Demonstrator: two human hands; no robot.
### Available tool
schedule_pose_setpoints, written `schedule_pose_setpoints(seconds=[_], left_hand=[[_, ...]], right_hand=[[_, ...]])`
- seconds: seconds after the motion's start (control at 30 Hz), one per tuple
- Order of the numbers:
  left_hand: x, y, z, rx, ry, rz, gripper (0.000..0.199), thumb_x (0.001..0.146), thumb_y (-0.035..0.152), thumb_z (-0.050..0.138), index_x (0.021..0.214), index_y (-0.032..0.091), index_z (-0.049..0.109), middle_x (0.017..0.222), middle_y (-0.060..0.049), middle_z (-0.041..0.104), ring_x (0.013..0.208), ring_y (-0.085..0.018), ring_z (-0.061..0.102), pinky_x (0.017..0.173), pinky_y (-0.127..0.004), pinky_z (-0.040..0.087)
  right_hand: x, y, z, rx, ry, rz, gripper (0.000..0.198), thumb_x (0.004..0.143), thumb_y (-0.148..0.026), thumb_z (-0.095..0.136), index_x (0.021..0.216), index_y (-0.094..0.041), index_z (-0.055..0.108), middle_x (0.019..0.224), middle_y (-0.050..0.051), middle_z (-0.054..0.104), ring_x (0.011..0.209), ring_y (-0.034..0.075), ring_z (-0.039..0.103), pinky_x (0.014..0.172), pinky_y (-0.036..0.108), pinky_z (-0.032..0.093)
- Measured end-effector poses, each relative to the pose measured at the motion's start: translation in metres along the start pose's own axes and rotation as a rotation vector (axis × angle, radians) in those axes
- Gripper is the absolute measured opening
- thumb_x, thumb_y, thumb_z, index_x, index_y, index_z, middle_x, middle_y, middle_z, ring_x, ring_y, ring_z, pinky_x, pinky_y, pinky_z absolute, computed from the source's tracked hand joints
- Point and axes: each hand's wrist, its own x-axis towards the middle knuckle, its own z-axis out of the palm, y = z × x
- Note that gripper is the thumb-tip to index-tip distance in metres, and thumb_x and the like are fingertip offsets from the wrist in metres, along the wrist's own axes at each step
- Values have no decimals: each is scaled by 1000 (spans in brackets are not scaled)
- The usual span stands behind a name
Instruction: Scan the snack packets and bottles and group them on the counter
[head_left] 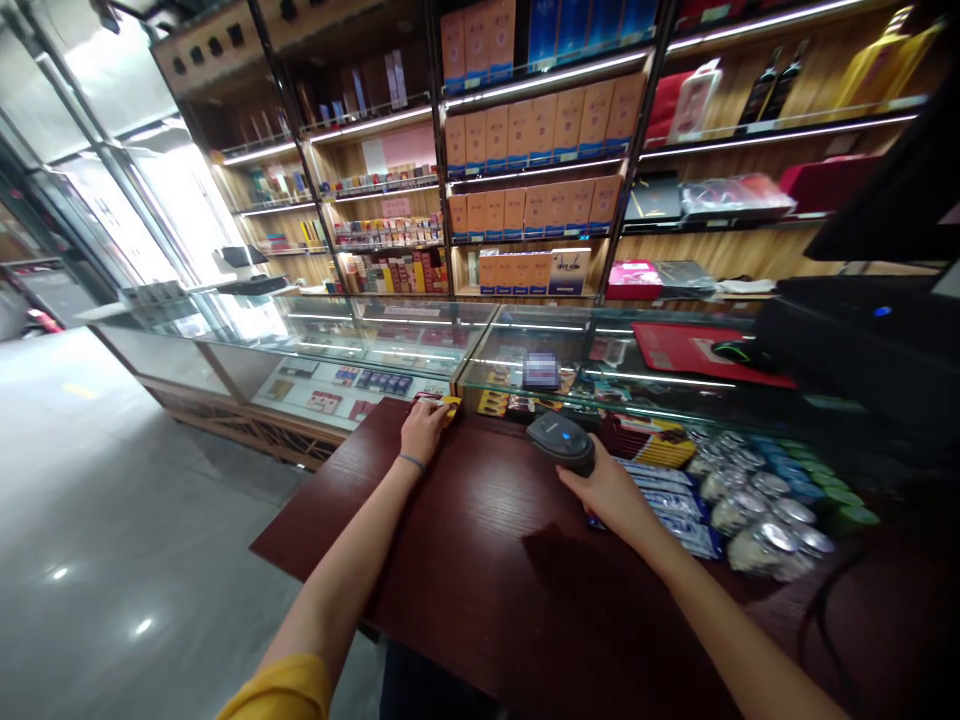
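Note:
My right hand (600, 485) is wrapped round the handle of a black barcode scanner (561, 440), which shows a small blue light on top. The scanner is held above the dark red-brown wooden table (465, 560). At the table's far edge, near the glass counter, my left hand (424, 430) closes on a small yellow and red packet (451, 404). Most of the packet is hidden under the fingers, so its exact kind does not show. Beside my right hand lie blue and white packets (671, 500), partly covered by the hand and wrist.
A glass display counter (360, 335) runs along the far side. Jars with silver lids (772, 535), green-topped containers (847, 495) and yellow-brown packets (652, 445) stand at the right. A red mat (675, 350) and a dark monitor (885, 190) are beyond. Shelves hold boxes (536, 125).

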Motion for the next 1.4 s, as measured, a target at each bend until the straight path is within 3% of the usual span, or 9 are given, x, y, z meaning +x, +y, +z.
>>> schedule_pose_setpoints(seconds=[0.2, 0.37, 0.5, 0.67, 0.77, 0.9, 1.2, 1.4], left_hand=[[4, -19, 7, 261, -71, 155, 28, 78, 27, 76, 106, 31, 74, 99, -8, 61, 98, -24, 57, 96, -34, 48], [3, -24, 7, 528, -212, 142, 35, 87, 32, 67, 122, 26, 68, 119, -11, 58, 114, -29, 51, 104, -41, 45], [3, -19, 5, 610, -257, 134, 39, 88, 34, 66, 126, 25, 66, 120, -13, 59, 115, -30, 51, 102, -42, 46], [2, -8, 3, 617, -226, 162, 57, 88, 36, 66, 142, 25, 52, 120, -14, 61, 113, -32, 55, 101, -45, 45], [-1, 5, 10, 575, -165, 215, 55, 90, 35, 63, 142, 23, 51, 127, -16, 59, 118, -33, 55, 104, -46, 44], [-4, 38, 36, 464, -135, 309, 47, 95, 30, 53, 140, 21, 52, 128, -15, 58, 120, -31, 55, 105, -46, 44], [-10, 144, 130, 258, -201, 490, 40, 96, 21, 50, 136, 22, 55, 126, -13, 59, 120, -27, 54, 105, -44, 47], [-21, 193, 191, 238, -308, 565, 39, 94, 15, 50, 132, 20, 56, 126, -13, 58, 121, -27, 53, 105, -45, 47]], right_hand=[[2, 3, 1, -17, -4, 3, 34, 77, -40, 60, 106, -24, 51, 68, 1, 66, 62, 25, 66, 56, 31, 43], [4, 8, 1, -16, 28, -21, 37, 76, -41, 61, 107, -24, 53, 90, 6, 72, 81, 27, 70, 65, 32, 47], [5, 10, 1, -10, 26, -22, 36, 76, -41, 62, 107, -24, 54, 90, 6, 73, 74, 25, 70, 64, 32, 48], [7, 9, -11, 34, 97, -59, 40, 76, -41, 64, 111, -25, 55, 91, 7, 73, 80, 27, 71, 68, 34, 50], [9, 7, -30, 77, 135, -47, 42, 77, -40, 65, 115, -25, 55, 71, 1, 70, 59, 23, 67, 57, 32, 50], [7, 5, -65, 150, 120, 24, 36, 79, -37, 63, 112, -24, 54, 45, -8, 51, 33, 17, 49, 37, 28, 39], [-13, 10, -144, 424, 253, 53, 24, 76, -37, 69, 82, -25, 49, 45, -9, 48, 33, 12, 42, 32, 23, 35], [-28, 23, -179, 480, 341, 66, 25, 76, -34, 69, 73, -25, 46, 46, -7, 49, 33, 11, 41, 32, 23, 34]])
